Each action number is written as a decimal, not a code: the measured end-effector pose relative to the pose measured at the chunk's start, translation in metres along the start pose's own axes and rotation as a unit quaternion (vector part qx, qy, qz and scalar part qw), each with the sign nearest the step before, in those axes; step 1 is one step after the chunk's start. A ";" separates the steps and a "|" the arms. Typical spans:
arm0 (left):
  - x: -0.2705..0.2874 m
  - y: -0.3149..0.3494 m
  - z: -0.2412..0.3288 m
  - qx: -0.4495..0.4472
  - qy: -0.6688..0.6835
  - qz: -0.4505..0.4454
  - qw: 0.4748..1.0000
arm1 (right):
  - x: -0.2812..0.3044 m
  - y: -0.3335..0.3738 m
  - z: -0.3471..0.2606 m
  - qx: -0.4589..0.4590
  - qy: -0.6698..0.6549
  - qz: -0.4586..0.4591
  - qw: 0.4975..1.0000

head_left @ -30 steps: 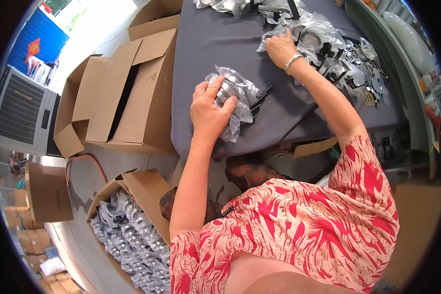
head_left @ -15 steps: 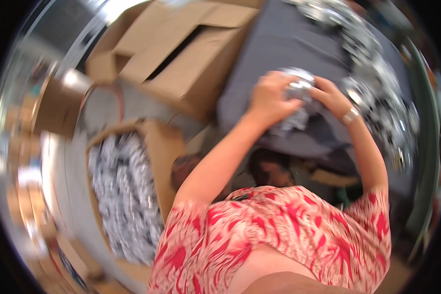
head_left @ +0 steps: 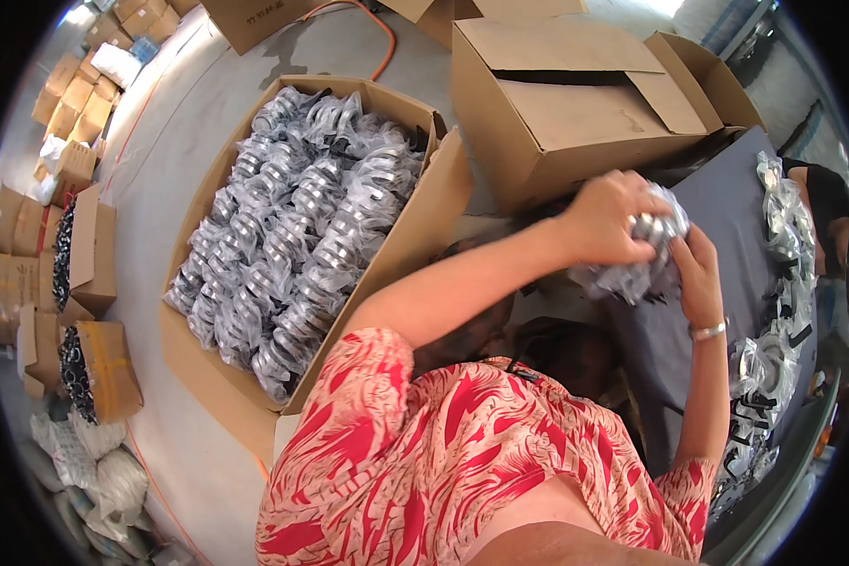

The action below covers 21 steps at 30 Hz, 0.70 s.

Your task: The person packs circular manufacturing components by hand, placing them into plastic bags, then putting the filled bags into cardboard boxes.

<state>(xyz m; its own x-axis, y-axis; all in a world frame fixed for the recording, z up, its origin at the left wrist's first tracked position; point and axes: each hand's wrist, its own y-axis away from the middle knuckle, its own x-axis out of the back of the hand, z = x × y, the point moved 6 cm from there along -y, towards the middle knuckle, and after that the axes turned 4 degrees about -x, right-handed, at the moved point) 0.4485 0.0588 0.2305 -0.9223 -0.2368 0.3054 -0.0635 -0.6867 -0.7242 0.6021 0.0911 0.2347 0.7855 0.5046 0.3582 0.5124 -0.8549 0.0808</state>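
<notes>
The wrapped bundle [head_left: 661,227], shiny round metal parts in clear film, sits between the two hands at the near left edge of the cloth-covered counter [head_left: 726,212], just beside the large closed carton [head_left: 585,113]. The left grip [head_left: 615,221] is curled over its upper left side, thumb below, closed on it; the right grip [head_left: 696,279] is partly bent against its right side, its thumb mostly hidden, so how firmly it presses I cannot tell. A good hold here probably means even pressure from both sides, since smooth rings could slip within loose film. The slack plastic hanging underneath is best gathered into the palm, clear of the bracelet [head_left: 709,331]. Supporting the weight from below seems wiser than pinching the wrap, which might tear or let parts knock together.
</notes>
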 end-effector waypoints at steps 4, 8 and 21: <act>0.095 -0.005 -0.034 0.009 0.003 -0.040 0.999 | -0.080 -0.064 -0.029 0.036 -0.090 -0.019 0.995; 0.192 0.013 -0.079 0.090 -0.042 -0.073 0.992 | -0.176 -0.127 -0.032 0.017 -0.130 -0.064 0.989; 0.296 0.094 -0.256 0.373 0.076 -0.143 0.914 | -0.357 -0.262 0.052 -0.106 -0.278 -0.068 0.952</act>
<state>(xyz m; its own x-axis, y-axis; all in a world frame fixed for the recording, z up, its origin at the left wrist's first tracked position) 0.0718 0.0997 0.0944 -0.9544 0.0851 0.2862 -0.0852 -0.9963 0.0123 0.2055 0.1410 0.0372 0.8097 0.5469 -0.2128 0.5868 -0.7526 0.2986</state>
